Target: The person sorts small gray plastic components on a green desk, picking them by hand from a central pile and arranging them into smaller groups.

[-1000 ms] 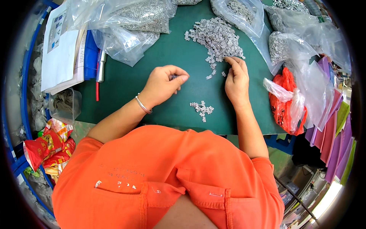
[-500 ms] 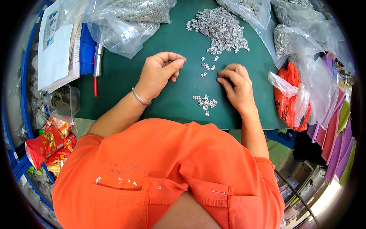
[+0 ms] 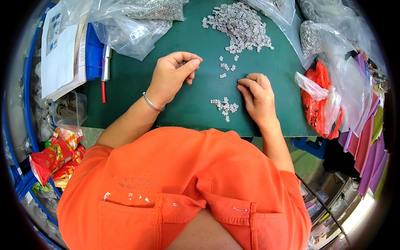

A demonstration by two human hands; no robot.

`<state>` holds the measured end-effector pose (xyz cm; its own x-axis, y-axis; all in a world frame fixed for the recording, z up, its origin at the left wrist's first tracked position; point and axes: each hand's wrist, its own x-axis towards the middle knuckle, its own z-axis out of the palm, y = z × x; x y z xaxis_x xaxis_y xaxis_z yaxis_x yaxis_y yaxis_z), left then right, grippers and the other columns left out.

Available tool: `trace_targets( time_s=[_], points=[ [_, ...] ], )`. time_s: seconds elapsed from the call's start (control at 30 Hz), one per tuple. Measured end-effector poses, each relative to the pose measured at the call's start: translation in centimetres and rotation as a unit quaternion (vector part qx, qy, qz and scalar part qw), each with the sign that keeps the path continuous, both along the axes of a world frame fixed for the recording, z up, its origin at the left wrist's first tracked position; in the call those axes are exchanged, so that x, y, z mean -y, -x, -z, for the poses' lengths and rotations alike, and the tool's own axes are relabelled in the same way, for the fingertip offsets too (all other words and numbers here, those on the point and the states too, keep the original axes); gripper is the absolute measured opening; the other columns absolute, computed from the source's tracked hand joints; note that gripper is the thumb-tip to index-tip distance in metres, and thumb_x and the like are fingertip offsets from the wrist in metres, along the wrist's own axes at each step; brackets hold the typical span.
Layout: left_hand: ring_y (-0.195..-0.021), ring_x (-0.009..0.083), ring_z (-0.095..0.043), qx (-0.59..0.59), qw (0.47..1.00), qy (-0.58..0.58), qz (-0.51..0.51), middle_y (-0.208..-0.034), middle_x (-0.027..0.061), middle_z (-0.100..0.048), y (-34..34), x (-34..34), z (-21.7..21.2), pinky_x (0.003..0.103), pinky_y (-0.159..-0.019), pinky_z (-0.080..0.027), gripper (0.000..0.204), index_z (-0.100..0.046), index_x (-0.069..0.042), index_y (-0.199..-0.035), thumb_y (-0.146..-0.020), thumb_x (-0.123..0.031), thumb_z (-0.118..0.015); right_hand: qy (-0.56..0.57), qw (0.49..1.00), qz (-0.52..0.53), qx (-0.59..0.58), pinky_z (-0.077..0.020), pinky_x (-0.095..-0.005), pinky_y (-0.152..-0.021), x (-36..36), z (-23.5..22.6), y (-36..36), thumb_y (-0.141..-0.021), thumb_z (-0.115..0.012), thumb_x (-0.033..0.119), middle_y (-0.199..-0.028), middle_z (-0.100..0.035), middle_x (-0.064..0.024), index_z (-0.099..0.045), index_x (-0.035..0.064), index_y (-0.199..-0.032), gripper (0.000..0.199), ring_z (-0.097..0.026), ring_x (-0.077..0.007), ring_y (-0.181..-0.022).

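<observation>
left hand [image 3: 173, 77] fingers pinched, contents unclear | right hand [image 3: 258, 98] curled beside small parts pile [image 3: 225, 106]

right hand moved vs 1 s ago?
Yes. The right hand pulled back from the big pile toward the person, now beside the small pile.

Two hands [image 3: 173, 77], one bracelet [image 3: 153, 103], one red pen [image 3: 103, 88], two heaps of small metal parts [image 3: 239, 25]

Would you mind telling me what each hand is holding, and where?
Left hand is curled closed; any part inside is hidden. Right hand rests on the green mat; contents unclear.
</observation>
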<state>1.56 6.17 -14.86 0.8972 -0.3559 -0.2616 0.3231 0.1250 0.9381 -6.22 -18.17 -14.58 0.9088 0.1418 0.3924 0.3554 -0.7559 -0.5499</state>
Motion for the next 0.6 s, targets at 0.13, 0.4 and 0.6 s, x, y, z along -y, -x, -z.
trace_targets(
  time_s=[0.13,0.4,0.6],
  points=[
    [-0.064,0.0055,-0.054,0.003,1.0,0.006,-0.002,-0.082,0.0014,-0.063,0.1,0.0,0.0,0.02,-0.057,-0.045,0.018,-0.069,0.003,-0.103,-0.094,-0.013,-0.066,-0.021,0.998,-0.049,-0.025,-0.05,-0.0374,-0.071,0.2,-0.3,0.0,-0.077,-0.072,-0.002,-0.089,-0.063,-0.0101,-0.067,0.0021,-0.091,0.015,-0.06,-0.0298,-0.079],
    [-0.065,0.006,-0.055,0.003,1.0,0.009,-0.005,-0.083,0.0029,-0.064,0.0,0.2,-0.1,0.02,-0.057,-0.046,0.017,-0.069,0.003,-0.102,-0.094,-0.012,-0.066,0.001,0.998,-0.066,-0.002,-0.0504,-0.0375,-0.072,-3.0,-0.6,-2.6,-0.077,-0.072,-0.001,-0.09,-0.061,-0.0092,-0.067,0.002,-0.093,0.017,-0.058,-0.029,-0.08],
    [-0.072,0.0107,-0.064,-0.045,0.997,0.023,0.066,-0.09,0.0071,-0.067,0.1,-0.2,0.1,0.022,-0.061,-0.052,0.023,-0.066,0.004,-0.109,-0.099,-0.016,-0.059,-0.058,0.997,-0.044,-0.015,-0.0522,-0.0369,-0.069,-3.0,-1.2,-1.8,-0.079,-0.071,-0.004,-0.091,-0.063,-0.01,-0.065,0.0022,-0.09,0.014,-0.062,-0.0289,-0.078]
  ],
)
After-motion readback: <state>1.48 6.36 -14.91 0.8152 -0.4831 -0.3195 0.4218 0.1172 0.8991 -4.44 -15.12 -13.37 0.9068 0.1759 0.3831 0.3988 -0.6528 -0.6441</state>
